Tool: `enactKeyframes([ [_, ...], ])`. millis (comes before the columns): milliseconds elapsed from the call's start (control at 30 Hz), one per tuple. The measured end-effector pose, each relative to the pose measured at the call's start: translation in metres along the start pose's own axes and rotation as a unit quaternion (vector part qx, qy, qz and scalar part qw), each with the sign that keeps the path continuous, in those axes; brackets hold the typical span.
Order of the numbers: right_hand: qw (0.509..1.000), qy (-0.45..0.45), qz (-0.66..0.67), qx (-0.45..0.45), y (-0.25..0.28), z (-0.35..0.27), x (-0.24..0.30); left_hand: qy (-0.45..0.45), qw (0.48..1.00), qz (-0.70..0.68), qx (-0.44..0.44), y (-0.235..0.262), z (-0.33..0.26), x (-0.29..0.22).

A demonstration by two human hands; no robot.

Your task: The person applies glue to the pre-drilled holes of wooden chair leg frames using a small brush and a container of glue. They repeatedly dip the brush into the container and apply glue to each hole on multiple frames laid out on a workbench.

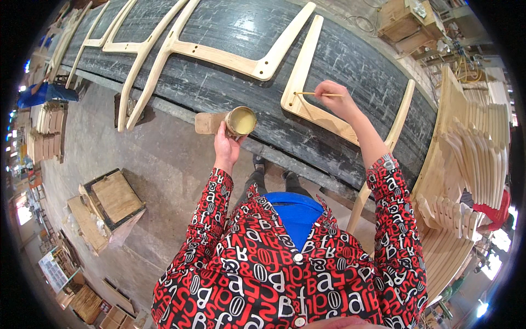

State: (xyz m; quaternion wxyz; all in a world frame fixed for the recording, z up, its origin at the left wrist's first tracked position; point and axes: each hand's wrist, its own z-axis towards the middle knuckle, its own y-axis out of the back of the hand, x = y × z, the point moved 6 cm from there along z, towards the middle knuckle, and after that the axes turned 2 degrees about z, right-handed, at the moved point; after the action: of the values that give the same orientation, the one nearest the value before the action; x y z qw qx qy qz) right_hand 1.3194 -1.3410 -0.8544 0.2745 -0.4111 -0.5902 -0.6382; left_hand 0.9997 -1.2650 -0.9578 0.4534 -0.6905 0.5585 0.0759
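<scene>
My left hand (226, 149) holds a small round container (230, 127) of pale yellow liquid from below, just off the near edge of the dark table. A flat piece of wood (207, 123) sticks out to the left of the container; how the two are joined is hidden. My right hand (335, 98) is closed on a thin wooden stick (307, 93). The stick's left tip meets a pale wooden chair side frame (300, 68), near the holes at its corner. This frame lies on the table and reaches past its near edge.
More wooden frames (219, 56) lie along the dark table (274, 109) to the left. Stacked curved wooden parts (476, 148) stand at the right. A wooden box (115, 198) sits on the floor at lower left. A person in blue (46, 94) is at far left.
</scene>
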Motion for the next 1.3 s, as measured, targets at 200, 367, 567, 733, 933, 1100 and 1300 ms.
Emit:
enactKeyframes([
  [200,0.925,-0.182,0.291,-0.161,-0.012,-0.054,-0.067,0.033,0.999,-0.006,-0.020,-0.002,-0.002,0.010],
  [367,0.850,-0.217,0.428,-0.216,-0.024,-0.073,-0.085,0.030,1.000,0.005,0.007,-0.011,-0.005,0.007],
  [567,0.777,-0.229,0.530,-0.249,-0.035,-0.071,-0.105,0.031,0.999,0.023,0.012,-0.019,-0.007,0.007],
  [733,0.740,-0.265,0.565,-0.251,-0.050,-0.078,-0.117,0.029,0.999,0.043,0.008,-0.019,-0.011,0.008],
  [933,0.763,-0.263,0.539,-0.241,-0.050,-0.084,-0.114,0.034,0.998,0.053,0.004,-0.016,-0.016,0.009],
  [1100,0.940,-0.165,0.241,-0.178,-0.034,-0.046,-0.066,0.044,0.998,0.050,0.014,-0.013,-0.015,0.013],
  [1300,0.960,0.068,-0.266,0.054,-0.053,0.014,0.028,0.045,0.996,0.080,0.020,-0.022,-0.015,0.016],
])
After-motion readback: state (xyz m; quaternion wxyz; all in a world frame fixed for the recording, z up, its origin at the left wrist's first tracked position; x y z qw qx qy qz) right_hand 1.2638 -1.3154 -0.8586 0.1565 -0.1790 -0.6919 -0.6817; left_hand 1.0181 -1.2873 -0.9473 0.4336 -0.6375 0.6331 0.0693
